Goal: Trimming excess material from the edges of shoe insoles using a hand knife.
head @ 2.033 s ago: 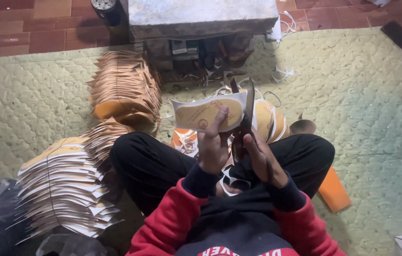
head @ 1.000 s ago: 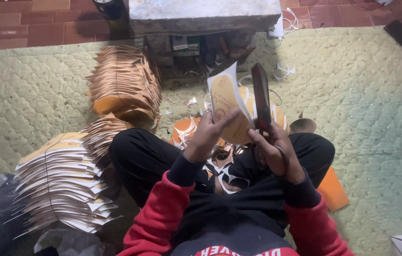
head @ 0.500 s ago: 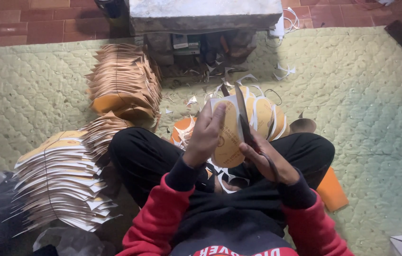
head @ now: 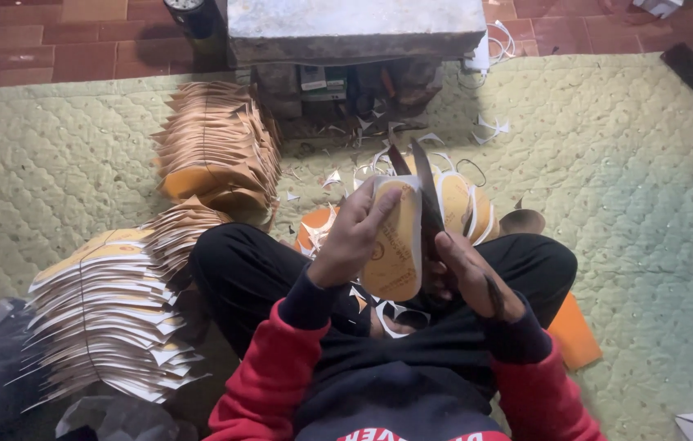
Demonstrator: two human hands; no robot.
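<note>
A yellow insole-shaped cutout (head: 395, 241) was being held up over the lap, pinched along its upper left edge by the left hand (head: 352, 237), thumb on the face and fingers probably wrapped behind. The right hand (head: 465, 273) was closed round the handles of a pair of scissors (head: 420, 192), with the blades parted a little at the cutout's right edge. The sheet looked thin and light, a bit floppy, the sort that would buckle if gripped far from the cut, so a hold close to the blade line seemed sensible. Nothing fragile about it, though the trimmed edge could tear. More cutouts were stacked in a fanned pile (head: 109, 318) at the left knee, on the green quilted mat (head: 632, 204).
</note>
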